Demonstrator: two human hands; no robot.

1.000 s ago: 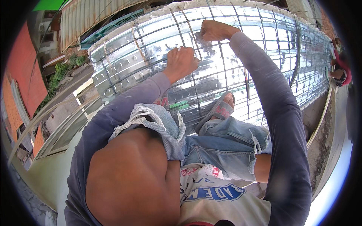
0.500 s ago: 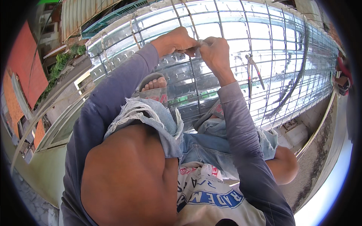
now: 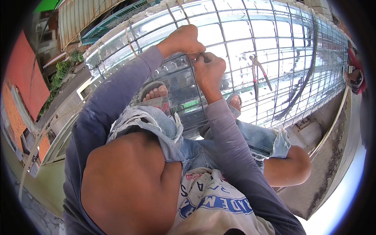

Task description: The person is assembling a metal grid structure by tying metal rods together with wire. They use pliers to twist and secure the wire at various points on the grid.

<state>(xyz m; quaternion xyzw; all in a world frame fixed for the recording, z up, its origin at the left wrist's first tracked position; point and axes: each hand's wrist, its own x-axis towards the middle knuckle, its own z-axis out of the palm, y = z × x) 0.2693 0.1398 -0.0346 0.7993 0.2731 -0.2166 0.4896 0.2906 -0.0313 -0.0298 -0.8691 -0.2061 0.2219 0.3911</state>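
Note:
My left hand and my right hand meet at a bar of a dark steel wire mesh. The fingers of both are pinched together, their tips almost touching; whatever is between them is too small and hidden to make out. Under the mesh lies shiny, ribbed metal decking. To the right of my right hand, pincers with red and black handles rest on the mesh, handles spread toward me.
A bundle of thin dark wire curves across the mesh at the right. My sandalled feet are on the decking below my hands. A concrete ledge runs along the right. Another person is at the far right edge. Rooftops stand at the left.
My right hand has come down and left, now sitting lower than my left hand. The left hand's fingers have turned downward. The view has shifted slightly; the pincers lie in the same spot on the mesh.

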